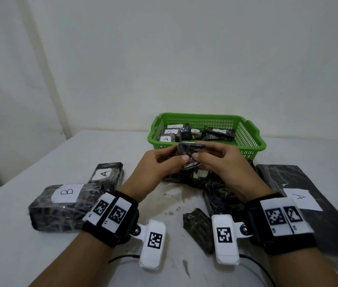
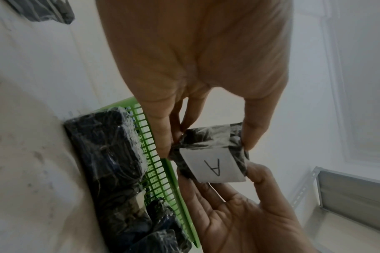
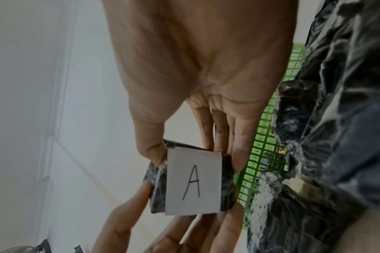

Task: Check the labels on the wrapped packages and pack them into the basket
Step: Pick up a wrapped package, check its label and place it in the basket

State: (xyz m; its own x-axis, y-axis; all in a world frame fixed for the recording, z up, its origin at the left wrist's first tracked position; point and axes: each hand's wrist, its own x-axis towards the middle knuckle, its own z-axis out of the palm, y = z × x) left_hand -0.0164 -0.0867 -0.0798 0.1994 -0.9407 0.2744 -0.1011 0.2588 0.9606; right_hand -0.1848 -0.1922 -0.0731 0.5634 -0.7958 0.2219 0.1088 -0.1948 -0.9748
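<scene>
Before green basket (image 1: 246, 146), left hand (image 1: 159, 164), right hand (image 1: 221, 162) pinching package (image 1: 188, 154) labelled "A" (image 3: 193, 181)

Both hands pinch small pkg (image 3: 157, 190), label (image 3: 193, 181) "A", basket (image 3: 265, 150) beside.

A bare, plain room used as a makeshift packing station: a stained white counter (image 1: 39, 255) stands against blank white walls (image 1: 164, 59), its far left corner near a wall corner. A grey slotted-angle metal shelf frame (image 2: 345, 193) suggests storage rather than a home.
</scene>
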